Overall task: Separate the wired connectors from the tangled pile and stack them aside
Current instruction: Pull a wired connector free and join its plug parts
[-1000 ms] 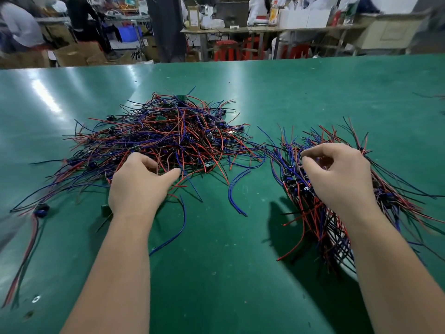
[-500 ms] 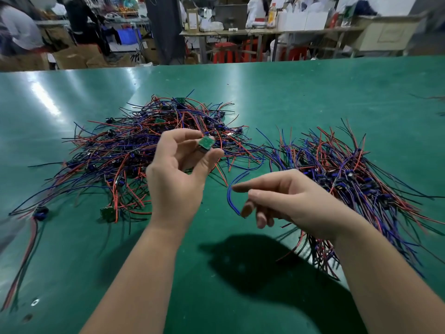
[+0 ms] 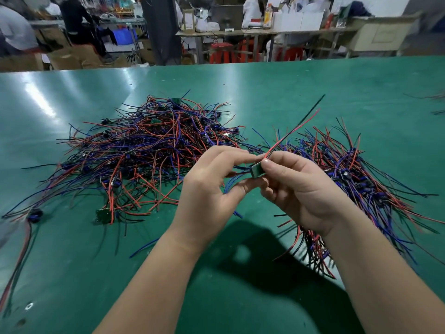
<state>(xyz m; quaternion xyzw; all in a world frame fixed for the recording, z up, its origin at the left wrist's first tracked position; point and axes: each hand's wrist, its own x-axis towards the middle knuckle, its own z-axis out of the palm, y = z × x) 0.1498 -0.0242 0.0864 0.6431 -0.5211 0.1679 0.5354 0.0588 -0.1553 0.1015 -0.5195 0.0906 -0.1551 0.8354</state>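
Note:
A tangled pile (image 3: pixel 149 150) of red, blue and black wires with small green boards lies on the green table (image 3: pixel 289 97), left of centre. A second, more ordered heap of wired connectors (image 3: pixel 356 169) lies at the right. Between the two, above the table, my left hand (image 3: pixel 207 189) and my right hand (image 3: pixel 303 189) meet on one wired connector (image 3: pixel 257 170), a small green board pinched by fingers of both hands. Its red and black wires (image 3: pixel 301 124) stick up and away to the right.
A loose green board (image 3: pixel 103 215) lies at the pile's near edge, and a black connector with red wires (image 3: pixel 35 214) at the far left. More wires (image 3: pixel 435 97) lie at the right edge. Beyond the table are benches, boxes, red stools and people.
My left hand lifted a connector out of the pile and carried it right. My right hand left the right heap and came in to grip the same connector.

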